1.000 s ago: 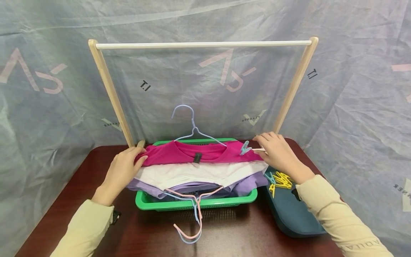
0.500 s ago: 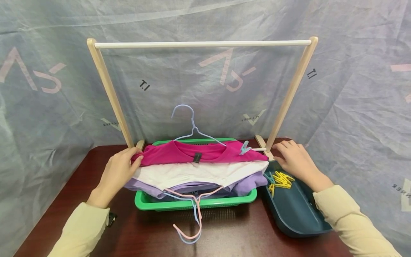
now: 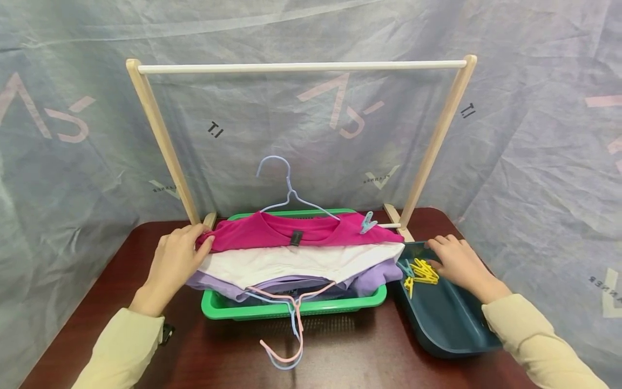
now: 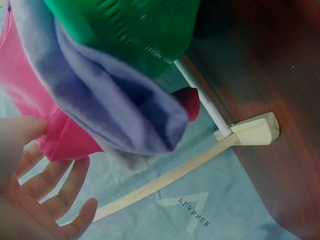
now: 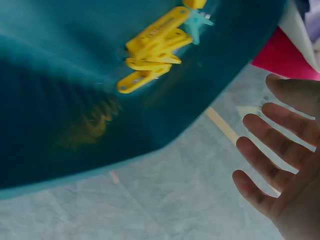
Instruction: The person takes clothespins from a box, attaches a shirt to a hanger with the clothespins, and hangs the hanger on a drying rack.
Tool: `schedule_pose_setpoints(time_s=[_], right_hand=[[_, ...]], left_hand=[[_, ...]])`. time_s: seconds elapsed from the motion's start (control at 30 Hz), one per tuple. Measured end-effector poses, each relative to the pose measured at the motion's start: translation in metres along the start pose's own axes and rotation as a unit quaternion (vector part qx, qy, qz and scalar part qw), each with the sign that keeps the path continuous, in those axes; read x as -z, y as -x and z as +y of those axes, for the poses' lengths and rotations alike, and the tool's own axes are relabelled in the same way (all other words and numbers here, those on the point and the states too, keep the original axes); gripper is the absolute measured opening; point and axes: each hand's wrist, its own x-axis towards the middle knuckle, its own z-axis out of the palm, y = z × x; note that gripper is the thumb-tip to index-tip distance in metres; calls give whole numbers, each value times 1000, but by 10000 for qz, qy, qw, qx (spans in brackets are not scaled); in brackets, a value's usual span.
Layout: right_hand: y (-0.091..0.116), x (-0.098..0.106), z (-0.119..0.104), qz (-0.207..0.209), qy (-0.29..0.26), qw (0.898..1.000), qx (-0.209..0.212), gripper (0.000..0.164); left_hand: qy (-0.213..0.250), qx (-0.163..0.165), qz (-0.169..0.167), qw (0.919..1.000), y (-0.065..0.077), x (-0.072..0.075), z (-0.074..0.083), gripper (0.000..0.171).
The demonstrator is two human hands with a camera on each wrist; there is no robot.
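Observation:
My left hand (image 3: pixel 176 259) pinches the left end of a magenta shirt (image 3: pixel 233 233) between thumb and fingers; the left wrist view shows the cloth (image 4: pixel 70 137) there. A light blue hanger (image 3: pixel 290 189) sits in the shirt's neck, hook up. One light blue clothespin (image 3: pixel 367 222) grips the shirt's right shoulder. My right hand (image 3: pixel 461 267) holds nothing, its fingers spread over the far right rim of a dark blue tray (image 3: pixel 454 319). Yellow clothespins (image 5: pixel 155 52) and a light blue clothespin (image 5: pixel 196 24) lie in the tray, left of that hand.
White (image 3: pixel 272 262) and purple (image 3: pixel 376 278) garments lie below the magenta shirt, over a green basket (image 3: pixel 291 309). A pink hanger (image 3: pixel 297 324) and a blue one hang toward the front edge. Behind stands a wooden rack with a white rod (image 3: pixel 301 67).
My right hand has left the shirt's right side and moved right and down to the tray. The clothespin stays on the shirt. My left hand stays at the shirt's left end.

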Motion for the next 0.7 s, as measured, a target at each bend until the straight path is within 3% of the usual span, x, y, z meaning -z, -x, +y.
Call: schedule_pose_setpoints(time_s=[0.23, 0.7], right_hand=[[4, -14, 1, -304, -9, 9995, -51, 29], [5, -40, 1, -670, 208, 9975, 9, 36]], left_hand=[[-137, 195, -147, 9996, 2, 1, 1, 17], [-132, 197, -125, 9996, 2, 0, 1, 18]])
